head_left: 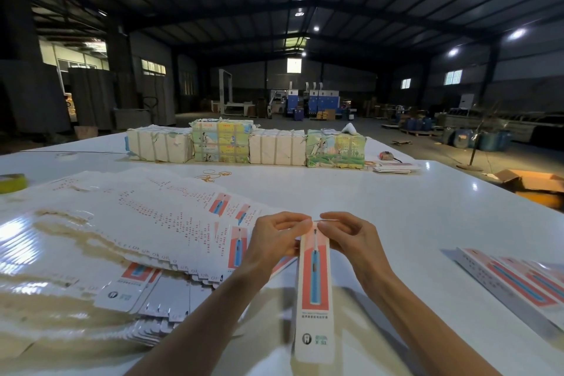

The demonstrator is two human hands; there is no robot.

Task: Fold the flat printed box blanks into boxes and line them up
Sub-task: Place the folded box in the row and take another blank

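- While the left hand (276, 238) and the right hand (351, 236) are meeting at the far end of a narrow box (316, 284), both are pinching its top flap with curled fingers and thumbs; the fingertips of the two hands are nearly touching above the printed face.
- The narrow box is stretching from between the hands back toward the person, over the white table (396, 207); its face is showing a blue toothbrush on a red panel, with a tooth logo lower down.
- Just left of the left hand, a fanned stack of flat blanks (137, 232) is lying on the table, its near edge running under the left forearm; the sheets are overlapping and spreading away to the left.
- Well right of the right hand, finished boxes (515, 281) are lying side by side in a row, printed faces up; I cannot tell how many, since the picture edge is cutting them off.
- Far beyond both hands, four strapped bundles (276, 146) are standing in a line across the table; a small pile of blanks (396, 166) is lying just right of them.
- Far out to the left of the left hand, a yellow-green tape roll (12, 182) is sitting on the table; beyond the right hand, off the table, an open cardboard carton (531, 185) is sitting on the floor.
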